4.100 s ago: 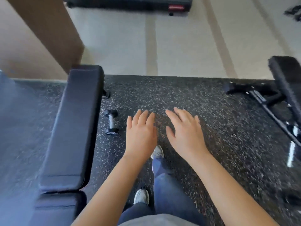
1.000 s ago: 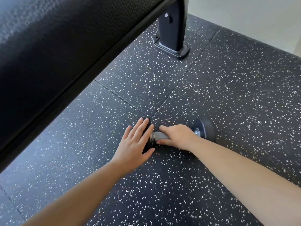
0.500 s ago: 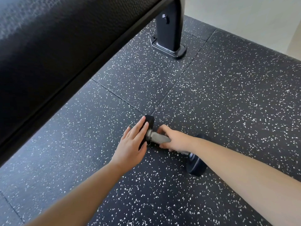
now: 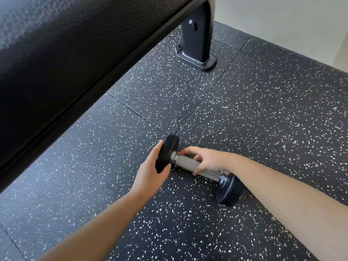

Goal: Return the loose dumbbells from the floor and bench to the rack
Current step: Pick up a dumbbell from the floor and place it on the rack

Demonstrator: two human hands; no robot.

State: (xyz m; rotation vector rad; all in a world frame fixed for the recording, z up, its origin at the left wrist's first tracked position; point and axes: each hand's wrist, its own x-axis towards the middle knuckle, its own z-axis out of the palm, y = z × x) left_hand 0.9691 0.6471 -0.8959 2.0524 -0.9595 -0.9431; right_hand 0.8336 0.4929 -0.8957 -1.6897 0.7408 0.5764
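A small dumbbell [image 4: 185, 163] with black round heads and a knurled steel handle is on the speckled black rubber floor, tilted, its far head raised. My right hand [image 4: 209, 161] is closed around the handle from above. My left hand [image 4: 150, 167] cups the outer face of the raised left head [image 4: 167, 151], thumb under its lower edge. The right head [image 4: 228, 192] rests on the floor beside my right forearm. No rack is in view.
A black padded bench [image 4: 62, 59] fills the upper left, very close to the camera. Its steel leg and foot plate [image 4: 197, 53] stand on the floor behind the dumbbell. A pale wall [image 4: 282, 21] borders the mat at the upper right.
The dumbbell has swung round and its left head has come up off the floor. My left hand went from lying flat beside it to cupping that head; my right stays on the handle.
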